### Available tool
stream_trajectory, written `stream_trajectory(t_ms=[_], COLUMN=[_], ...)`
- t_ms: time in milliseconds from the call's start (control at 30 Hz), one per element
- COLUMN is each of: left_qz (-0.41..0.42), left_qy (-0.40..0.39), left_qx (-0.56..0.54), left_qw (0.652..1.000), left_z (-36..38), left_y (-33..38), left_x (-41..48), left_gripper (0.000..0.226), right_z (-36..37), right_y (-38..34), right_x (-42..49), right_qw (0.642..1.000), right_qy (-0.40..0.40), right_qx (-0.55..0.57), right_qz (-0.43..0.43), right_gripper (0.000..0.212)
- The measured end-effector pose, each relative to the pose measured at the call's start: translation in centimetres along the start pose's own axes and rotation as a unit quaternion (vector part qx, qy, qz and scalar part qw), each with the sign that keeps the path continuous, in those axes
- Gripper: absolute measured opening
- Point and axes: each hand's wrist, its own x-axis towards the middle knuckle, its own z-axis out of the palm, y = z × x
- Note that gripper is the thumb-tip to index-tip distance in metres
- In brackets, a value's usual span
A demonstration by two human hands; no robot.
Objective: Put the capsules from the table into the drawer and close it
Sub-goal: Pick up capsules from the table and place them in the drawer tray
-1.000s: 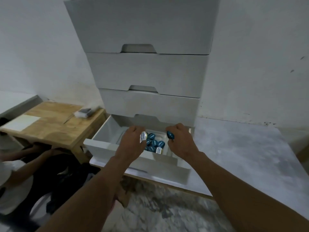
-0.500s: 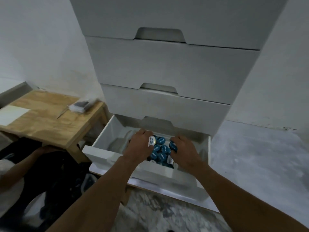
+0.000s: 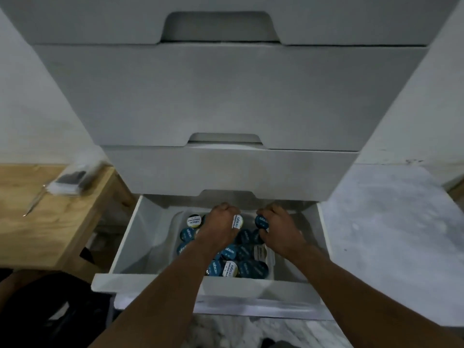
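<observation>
A tall white drawer cabinet (image 3: 231, 96) fills the middle of the view, its upper fronts shut. At its foot the lowest white drawer (image 3: 130, 237) stands pulled out. Left of the drawer is a pale wooden table (image 3: 50, 222), and on it, toward the cabinet, lies a clear plastic packet with something dark inside (image 3: 72, 179). Right of the drawer spreads a grey mottled surface (image 3: 389, 234).

Inside the drawer lies a heap of round blue and white foil-topped capsules (image 3: 241, 262), gathered in the middle and toward the front wall; a few more lie at the left of the heap. Both bare forearms reach in over the drawer's front. The left hand (image 3: 221, 227) hovers above the heap, curled, pinching a white-topped capsule (image 3: 238, 221) between thumb and fingers. The right hand (image 3: 281, 229), beside it and also curled over the heap, grips a blue-topped capsule (image 3: 262, 221) at its fingertips.
</observation>
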Motion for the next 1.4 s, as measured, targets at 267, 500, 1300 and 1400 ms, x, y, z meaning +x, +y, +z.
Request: stream_trajectory(t_ms=[267, 500, 1300, 1400], left_qz=[0.046, 0.056, 0.108, 0.106], left_qy=[-0.003, -0.019, -0.010, -0.012], left_qx=[-0.018, -0.007, -0.013, -0.013], left_qw=[0.999, 0.998, 0.994, 0.994], left_z=[1.5, 2.1, 2.4, 2.6], left_y=[0.0, -0.7, -2.7, -3.2], left_x=[2.8, 3.5, 2.9, 2.8], left_gripper=[0.038, 0.042, 0.032, 0.032], right_z=[0.4, 0.7, 0.7, 0.8], right_y=[0.5, 0.9, 1.7, 1.6], right_x=[0.9, 1.7, 2.6, 2.6], right_qw=[1.000, 1.000, 0.998, 0.997], right_qy=[0.009, 0.001, -0.040, -0.046], right_qx=[-0.003, -0.019, -0.049, -0.053], right_qz=[0.019, -0.002, -0.015, -0.015], right_gripper=[0.046, 0.041, 0.031, 0.027])
